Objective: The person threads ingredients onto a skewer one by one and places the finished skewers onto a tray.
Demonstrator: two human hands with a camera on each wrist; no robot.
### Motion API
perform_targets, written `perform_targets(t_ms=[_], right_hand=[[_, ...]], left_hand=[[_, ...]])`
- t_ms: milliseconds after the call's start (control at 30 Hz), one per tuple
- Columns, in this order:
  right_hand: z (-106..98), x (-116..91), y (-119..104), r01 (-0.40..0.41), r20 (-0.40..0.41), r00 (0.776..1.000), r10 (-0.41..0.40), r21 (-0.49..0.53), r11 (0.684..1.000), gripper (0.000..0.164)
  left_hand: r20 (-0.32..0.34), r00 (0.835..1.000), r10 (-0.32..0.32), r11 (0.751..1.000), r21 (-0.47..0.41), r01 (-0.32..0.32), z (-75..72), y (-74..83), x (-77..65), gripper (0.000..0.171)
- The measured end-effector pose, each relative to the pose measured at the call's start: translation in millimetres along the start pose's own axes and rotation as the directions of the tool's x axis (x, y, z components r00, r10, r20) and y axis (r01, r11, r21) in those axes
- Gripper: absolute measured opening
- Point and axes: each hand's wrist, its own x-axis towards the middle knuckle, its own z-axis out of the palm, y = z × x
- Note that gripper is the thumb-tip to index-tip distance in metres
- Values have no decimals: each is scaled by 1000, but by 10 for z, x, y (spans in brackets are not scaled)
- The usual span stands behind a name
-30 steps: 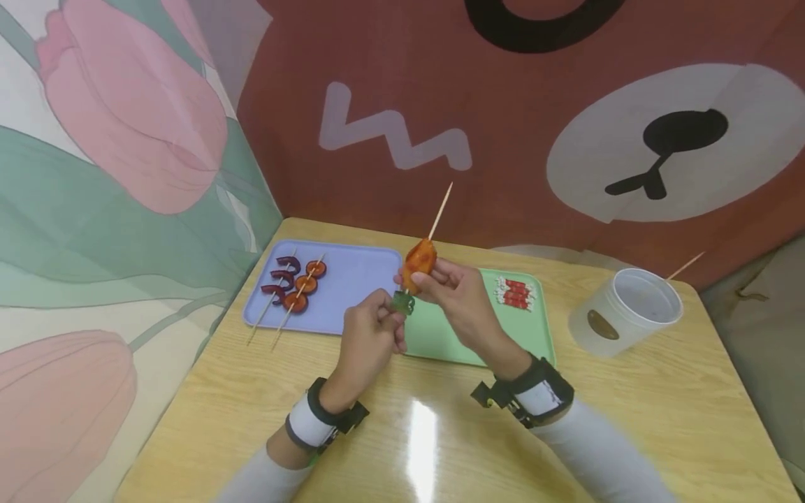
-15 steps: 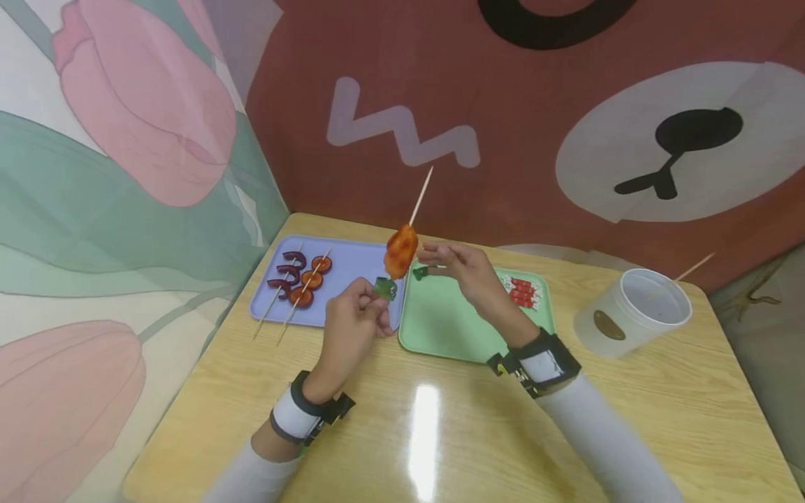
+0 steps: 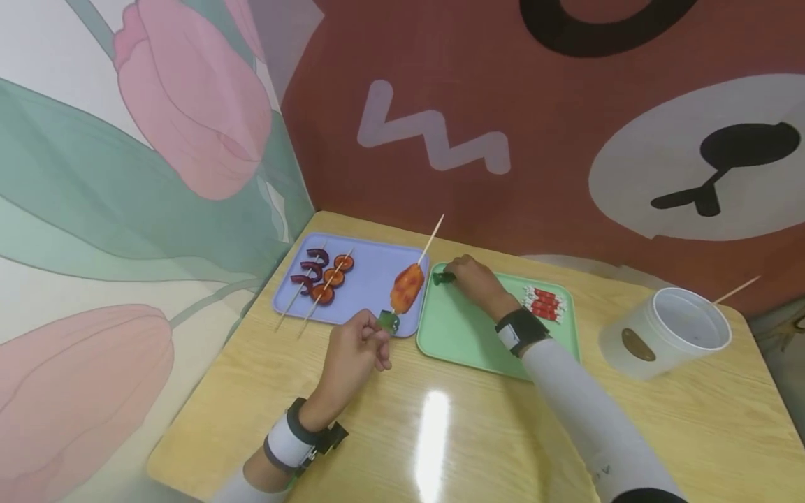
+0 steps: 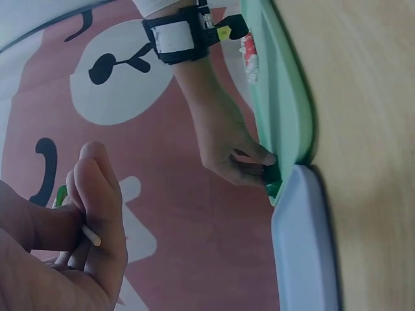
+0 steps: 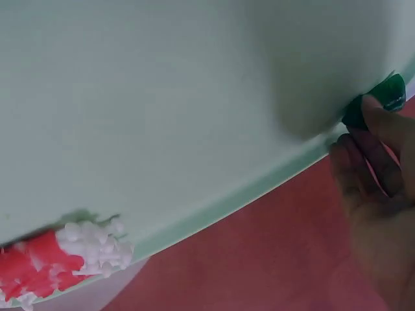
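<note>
In the head view my left hand [image 3: 357, 353] grips a wooden skewer [image 3: 431, 239] near its lower end, point tilted up and away. Threaded on it are a glossy orange-brown piece shaped like a chicken wing [image 3: 407, 288] and, below that, a green pepper piece [image 3: 388, 322] close to the fingers. The skewer's blunt end [image 4: 93, 236] sticks out of that hand in the left wrist view. At the far left corner of the green tray [image 3: 462, 339], my right hand [image 3: 483, 285] pinches another green pepper piece [image 5: 393, 92] between thumb and fingers.
A lilac tray [image 3: 371, 255] on the left bears a skewer of dark purple curled pieces [image 3: 310, 267] and one of round orange-brown slices [image 3: 334, 278]. Red-and-white pieces [image 3: 544, 304] lie at the green tray's right. A white bucket [image 3: 660, 339] with a stick stands at far right.
My right hand has let go of the orange-brown piece and moved down to the green pepper piece on the tray. The left hand has lowered slightly, still holding the skewer.
</note>
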Motion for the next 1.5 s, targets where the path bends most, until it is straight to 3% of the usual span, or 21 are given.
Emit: perform_targets(t_ms=[267,367,433,500,600,667,733,900,1167,1400,1500], right_hand=[[-29,-124,-58,5,-5,1000,-4,105,994,9],[-135,-194,-89,-103,-3,994,108,264,959,19],[-263,-239,-106,-203,-3,975,224,404,892,27],[-441,-296,-137,-273,6,947,321,540,796,35],[-740,-400,-195,-311,22,913,407,684,660,39],[-938,-479,-252,-309,22,899,437,739,599,42],[-1110,-546,-306,-310,18,887,461,763,567,43],[-1417,-693,-429,-309,-35,861,507,757,576,44],[-1617,-832,-567,-279,-149,855,496,675,683,38],[-1663,-896,-634,-278,-259,845,467,533,799,37],[-1669,-919,-640,-284,-282,839,466,504,816,37]], left_hand=[[39,999,-14,1000,-4,15,45,-63,-13,16],[52,999,-16,1000,-8,16,65,-70,-16,16],[63,998,-17,1000,-12,18,77,-72,-19,16],[82,996,-19,1000,-9,20,90,-80,-24,14],[113,993,-22,1000,7,21,120,-102,-34,12],[130,991,-22,1000,24,18,144,-113,-43,11],[142,990,-22,999,39,16,169,-116,-50,11],[175,984,-20,998,54,10,232,-132,-51,11],[200,980,9,997,69,-23,296,-115,-40,13],[207,978,14,996,84,-32,340,-89,-35,13],[211,977,17,996,83,-36,360,-78,-37,12]])
